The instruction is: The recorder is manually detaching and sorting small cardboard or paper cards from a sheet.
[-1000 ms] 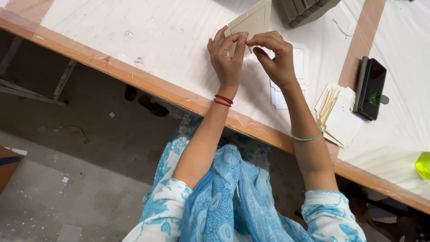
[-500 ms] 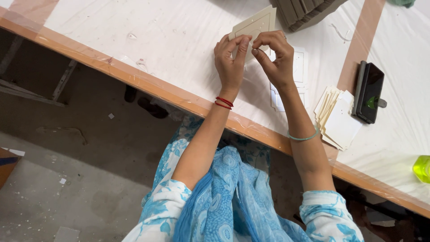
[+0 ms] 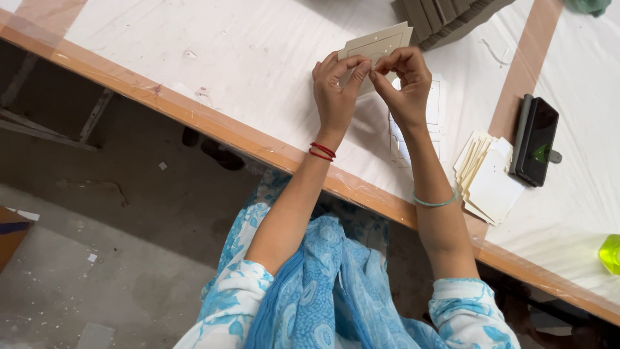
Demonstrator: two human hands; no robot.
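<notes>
Left hand (image 3: 336, 90): we see one, its grip pressed onto the lower edge of the beige card (image 3: 376, 44), thumb and forefinger pinching it.
Right hand (image 3: 403, 81): one, fingertips meeting the left hand's, its grip also pinching the same card at that edge.
Beige card: one, held up just above the desk (image 3: 245, 71), tilted, with a rectangular outline on its face; it sits between both hands and the grey stack.
Grey stack (image 3: 445, 16): one pile of grey pieces at the far edge of the desk, just beyond the card; we cannot count the pieces.
White sheets (image 3: 434, 110): flat on the desk beneath the right hand, with rectangular outlines; we count at least two.
Cream cards (image 3: 487, 181): one fanned pile near the desk's front edge, right of the right forearm; the number is too many to tell.
Black device (image 3: 535, 139): one, lying just beside the cream cards.
Yellow-green object (image 3: 610, 253): one, at the right border, partly cut off.
Bangles: two red ones (image 3: 321, 151) on the left wrist, one teal one (image 3: 434, 202) on the right forearm.
</notes>
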